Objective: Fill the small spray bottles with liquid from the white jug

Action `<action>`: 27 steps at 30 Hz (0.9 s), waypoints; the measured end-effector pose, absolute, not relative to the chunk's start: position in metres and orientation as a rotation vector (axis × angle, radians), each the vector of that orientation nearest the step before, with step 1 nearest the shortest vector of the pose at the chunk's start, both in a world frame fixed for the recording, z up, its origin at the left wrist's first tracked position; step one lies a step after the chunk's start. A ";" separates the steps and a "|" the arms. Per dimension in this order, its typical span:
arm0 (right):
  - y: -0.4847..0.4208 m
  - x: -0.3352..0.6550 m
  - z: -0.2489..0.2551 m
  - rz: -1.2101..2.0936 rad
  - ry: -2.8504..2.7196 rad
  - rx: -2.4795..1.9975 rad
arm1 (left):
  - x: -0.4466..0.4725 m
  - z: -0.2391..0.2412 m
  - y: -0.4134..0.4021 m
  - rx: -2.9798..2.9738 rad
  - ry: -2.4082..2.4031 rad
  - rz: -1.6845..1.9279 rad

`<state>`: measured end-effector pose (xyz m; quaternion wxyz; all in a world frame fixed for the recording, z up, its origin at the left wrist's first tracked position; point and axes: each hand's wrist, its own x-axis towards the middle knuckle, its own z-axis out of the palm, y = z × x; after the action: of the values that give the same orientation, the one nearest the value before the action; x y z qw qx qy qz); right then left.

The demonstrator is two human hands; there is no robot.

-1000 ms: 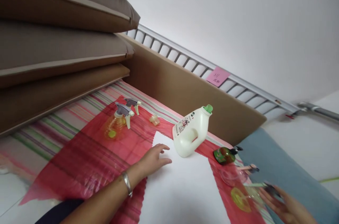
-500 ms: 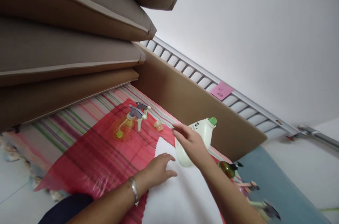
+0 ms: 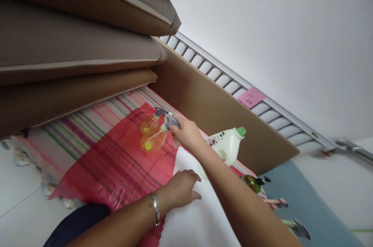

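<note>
My right hand (image 3: 188, 132) reaches forward with its fingers closed around the grey trigger head of a clear spray bottle (image 3: 154, 140) with yellow liquid. A second spray bottle (image 3: 149, 123) stands close behind it on the red plastic sheet (image 3: 116, 177). Over the white scalloped-edge sheet (image 3: 192, 219) hovers my left hand (image 3: 183, 188), open and holding nothing, thumb and fingers apart, a silver bracelet on its wrist. Beyond my right forearm, a white detergent bottle (image 3: 230, 146) with a green cap leans, partly hidden by the arm.
Tan cushions (image 3: 72, 41) are stacked at the left. A brown board (image 3: 204, 91) stands along the back before a radiator (image 3: 221, 79) with a pink note (image 3: 251, 97). At right are a green pump bottle (image 3: 252, 183) and more bottles. Striped cloth (image 3: 68, 134) lies beneath.
My right hand has moved left from beside the detergent bottle to the front spray bottle and taken hold of its head. The small clear cap is now hidden. My left hand stays open.
</note>
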<state>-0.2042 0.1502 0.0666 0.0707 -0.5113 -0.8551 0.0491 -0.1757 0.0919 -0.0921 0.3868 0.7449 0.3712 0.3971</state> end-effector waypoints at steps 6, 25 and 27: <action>0.108 -0.069 0.108 0.146 -2.167 -1.808 | -0.159 -0.094 0.069 2.079 0.766 0.907; 0.065 -0.026 0.029 0.571 -2.120 -1.937 | -0.182 -0.074 0.088 1.703 0.701 1.177; 0.065 -0.030 0.027 0.544 -2.145 -1.955 | -0.178 -0.080 0.087 1.747 0.717 1.149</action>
<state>-0.0298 0.0647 0.0274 0.0943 -0.6591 -0.7233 0.1833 -0.1783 0.0874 -0.0798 0.4489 0.7063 0.2899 0.4644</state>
